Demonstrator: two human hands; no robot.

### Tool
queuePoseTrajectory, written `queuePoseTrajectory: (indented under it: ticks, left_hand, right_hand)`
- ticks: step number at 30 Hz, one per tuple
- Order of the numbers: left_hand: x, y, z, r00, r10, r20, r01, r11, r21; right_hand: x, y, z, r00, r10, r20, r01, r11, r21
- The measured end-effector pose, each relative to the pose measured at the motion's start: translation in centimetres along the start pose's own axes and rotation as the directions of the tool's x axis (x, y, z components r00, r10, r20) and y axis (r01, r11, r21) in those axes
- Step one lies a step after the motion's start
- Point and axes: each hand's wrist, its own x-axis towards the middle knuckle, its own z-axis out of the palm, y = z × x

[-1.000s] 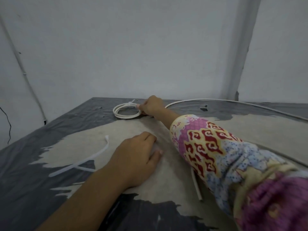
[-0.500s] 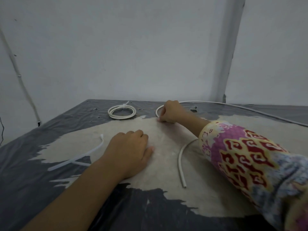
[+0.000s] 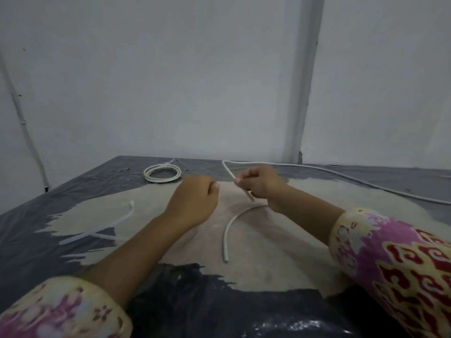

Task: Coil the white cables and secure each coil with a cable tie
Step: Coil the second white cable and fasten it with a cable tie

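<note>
A finished white cable coil [image 3: 162,172], bound with a cable tie, lies at the far side of the table. My right hand [image 3: 262,185] is shut on a loose white cable [image 3: 341,173] and holds it above the table. From the hand the cable bends up and back, then trails off to the right along the far edge. A curved stretch of white cable [image 3: 229,230] lies on the table below that hand. My left hand [image 3: 195,203] hovers beside it, fingers curled, with nothing visible in it. Loose white cable ties [image 3: 97,230] lie to the left.
The table [image 3: 73,191] wears a dark plastic sheet with a large worn pale patch in the middle. A grey wall stands right behind it. A thin conduit [image 3: 22,123] runs down the wall at the left.
My right hand left the tied coil, moved right, took the loose cable and lifted it. My left hand rose off the table and curled its fingers.
</note>
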Motion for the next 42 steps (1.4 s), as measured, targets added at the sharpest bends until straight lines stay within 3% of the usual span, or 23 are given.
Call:
queuePoseTrajectory:
  ticks: [2, 5, 8, 13, 17, 21, 23, 28, 31, 34, 36, 42]
  left_hand:
    - [1.1, 1.7, 0.8, 0.987, -0.157, 0.022, 0.158, 0.964, -0.213]
    - [1.7, 4.3, 2.4, 0.941, -0.335, 0.053, 0.308, 0.780, -0.545]
    - [1.8, 6.1, 3.9, 0.905, -0.421, 0.065, 0.358, 0.669, -0.651]
    - [2.0, 7.2, 3.8, 0.961, -0.276, -0.003, 0.213, 0.748, -0.629]
    - [1.8, 7.7, 3.4, 0.984, -0.177, 0.033, 0.144, 0.659, -0.738]
    - [2.0, 7.6, 3.7, 0.986, -0.155, -0.067, 0.059, 0.689, -0.722]
    - [2.1, 7.5, 3.8, 0.988, -0.127, -0.085, 0.023, 0.674, -0.738]
    - [1.9, 8.2, 2.9, 0.994, -0.097, -0.052, 0.005, 0.515, -0.857]
    - [1.9, 8.5, 2.4, 0.996, -0.086, -0.003, 0.029, 0.366, -0.930]
    - [2.2, 8.5, 2.1, 0.997, -0.079, 0.015, 0.034, 0.251, -0.967]
    - [2.4, 8.4, 2.2, 0.998, -0.058, -0.007, 0.009, 0.267, -0.964]
    - [2.5, 7.9, 1.6, 0.991, -0.089, -0.095, -0.041, 0.478, -0.878]
  right_hand:
    - [-2.1, 0.3, -1.1, 0.997, -0.073, -0.008, 0.074, 0.997, 0.006]
    - [-4.5, 0.7, -2.9, 0.987, -0.160, -0.030, 0.160, 0.987, -0.005]
    - [-5.0, 1.7, -4.8, 0.986, -0.164, 0.003, 0.164, 0.986, -0.027]
    - [-3.1, 2.9, -8.0, 0.994, -0.103, 0.030, 0.102, 0.994, 0.030]
    - [-0.8, 3.6, -8.8, 0.993, -0.102, -0.062, 0.107, 0.991, 0.085]
    - [1.3, 3.1, -8.5, 0.966, -0.165, -0.200, 0.159, 0.986, -0.044]
    - [2.2, 2.4, -8.0, 0.961, -0.214, -0.176, 0.195, 0.973, -0.121]
    - [4.8, 2.3, -6.9, 0.967, -0.252, -0.037, 0.184, 0.791, -0.583]
    - [5.8, 3.6, -6.9, 0.978, -0.198, -0.070, 0.105, 0.749, -0.654]
    - [5.6, 4.4, -7.3, 0.978, -0.209, -0.013, 0.153, 0.755, -0.637]
    - [4.8, 4.6, -7.6, 0.956, -0.292, 0.006, 0.238, 0.770, -0.592]
    - [1.3, 3.4, -7.3, 0.851, -0.521, 0.060, 0.477, 0.720, -0.504]
